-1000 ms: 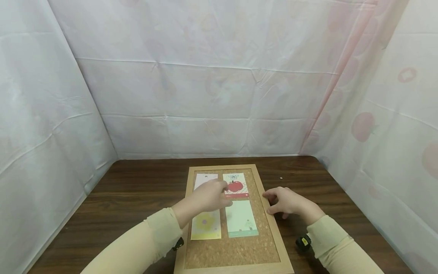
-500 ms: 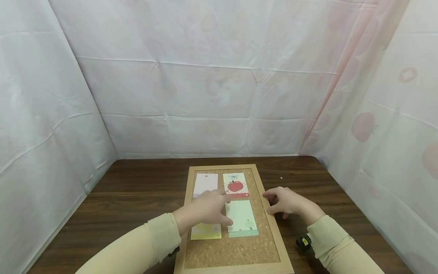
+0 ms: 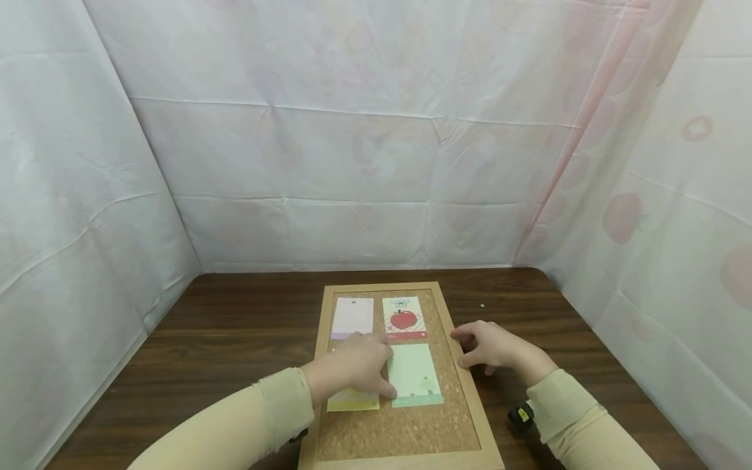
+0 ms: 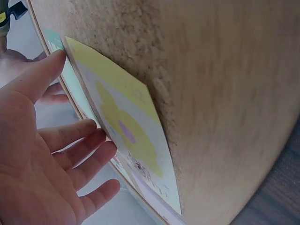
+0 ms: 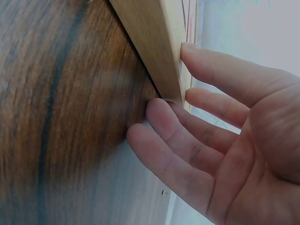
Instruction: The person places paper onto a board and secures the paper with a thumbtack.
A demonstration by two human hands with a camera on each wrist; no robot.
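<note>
A wood-framed corkboard [image 3: 399, 434] lies on the dark table. On it are a white note with a purple band [image 3: 352, 316], a red apple note [image 3: 404, 318], a pale green note [image 3: 414, 372] and a yellow flower note [image 4: 129, 122]. My left hand [image 3: 355, 369], fingers spread and slightly bent, is low over the yellow note and partly hides it. Its thumb and index fingertips overlap the green note's left edge in the head view; nothing shows in its palm. My right hand [image 3: 493, 346] holds the board's right side, thumb and index finger on the frame [image 5: 164, 56].
A small thumbtack [image 5: 164, 192] lies on the table beyond the right hand. Each upper note has a pin near its top edge. Pale printed curtains [image 3: 352, 163] enclose the table [image 3: 247, 313] at the back and sides.
My left hand has moved down the board, from beside the apple note to the green and yellow notes, uncovering the white note. The right hand has stayed at the frame.
</note>
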